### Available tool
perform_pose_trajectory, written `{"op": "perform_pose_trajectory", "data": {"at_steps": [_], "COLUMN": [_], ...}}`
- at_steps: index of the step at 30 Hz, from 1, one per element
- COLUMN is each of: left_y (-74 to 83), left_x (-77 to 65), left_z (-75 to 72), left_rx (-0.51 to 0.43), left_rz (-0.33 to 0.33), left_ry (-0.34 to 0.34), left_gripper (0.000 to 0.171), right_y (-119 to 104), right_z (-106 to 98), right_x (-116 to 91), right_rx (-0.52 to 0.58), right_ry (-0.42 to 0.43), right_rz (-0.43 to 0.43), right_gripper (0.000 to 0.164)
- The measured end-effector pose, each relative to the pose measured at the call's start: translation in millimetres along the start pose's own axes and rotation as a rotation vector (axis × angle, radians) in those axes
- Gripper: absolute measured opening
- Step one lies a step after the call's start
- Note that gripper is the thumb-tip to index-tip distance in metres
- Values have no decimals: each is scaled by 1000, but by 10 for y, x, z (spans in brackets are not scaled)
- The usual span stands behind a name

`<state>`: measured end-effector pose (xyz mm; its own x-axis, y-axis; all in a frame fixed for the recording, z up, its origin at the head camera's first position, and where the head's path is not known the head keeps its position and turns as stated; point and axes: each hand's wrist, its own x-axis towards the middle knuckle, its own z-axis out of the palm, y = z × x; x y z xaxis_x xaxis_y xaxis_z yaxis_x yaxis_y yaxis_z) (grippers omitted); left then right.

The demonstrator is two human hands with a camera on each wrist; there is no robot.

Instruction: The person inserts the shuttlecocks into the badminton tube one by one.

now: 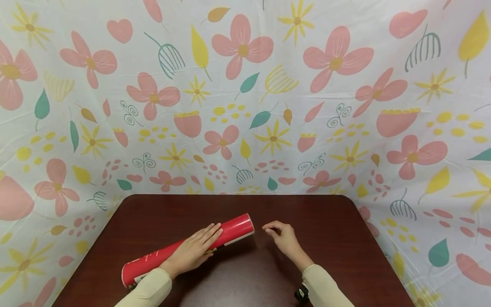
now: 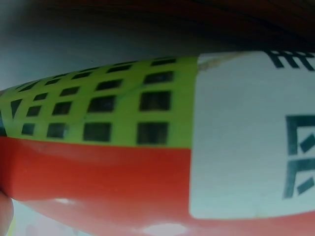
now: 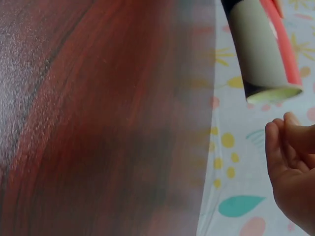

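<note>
A long red tube [image 1: 235,228] with printed white, black and yellow-green patches lies slantwise across my view, its right end higher. My left hand [image 1: 193,251] holds it around the middle, fingers over the top and thumb beneath. The tube's printed side [image 2: 246,132] fills most of the left wrist view. Just off the tube's right end is my right hand [image 1: 284,239], fingers bent and fingertips close to the thumb. Nothing shows between them. In the right wrist view, the right hand [image 3: 293,167] is apart from the tube's pale yellowish end [image 3: 274,94].
A dark reddish-brown table [image 1: 326,217] with rounded far corners lies under both hands. Behind it and at the sides hangs a white cloth [image 1: 284,98] printed with flowers and leaves. A black band [image 1: 301,294] is at the right wrist.
</note>
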<state>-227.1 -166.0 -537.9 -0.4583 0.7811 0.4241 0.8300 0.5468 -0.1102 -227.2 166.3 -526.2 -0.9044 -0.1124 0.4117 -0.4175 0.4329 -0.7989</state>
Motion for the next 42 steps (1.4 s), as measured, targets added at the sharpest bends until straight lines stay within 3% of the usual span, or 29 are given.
{"op": "perform_pose_trajectory", "data": {"at_steps": [4,9,21,30,42], "left_y": [-47,-100,-306,-505,-698], "left_x": [-23,-48,-113,-114,-180], "left_z": [-12,-13,60,104,221], "left_rx": [11,7,25,74,118], "left_rz": [-24,-45,-88,-141,-155], "left_ry": [12,24,7,-51,-69], "left_gripper": [91,88,89,88,83], "right_y": [-4,-19,31,62,103], "right_z": [-74,-94,-79,-72,-75], "right_x": [-28,-83,-168,-225,-270], "right_rx": [4,-4,26,9,9], "right_ry": [42,20,20,36,31], "right_rz": [64,125,134,150,203], "right_gripper": [12,13,12,15,16]}}
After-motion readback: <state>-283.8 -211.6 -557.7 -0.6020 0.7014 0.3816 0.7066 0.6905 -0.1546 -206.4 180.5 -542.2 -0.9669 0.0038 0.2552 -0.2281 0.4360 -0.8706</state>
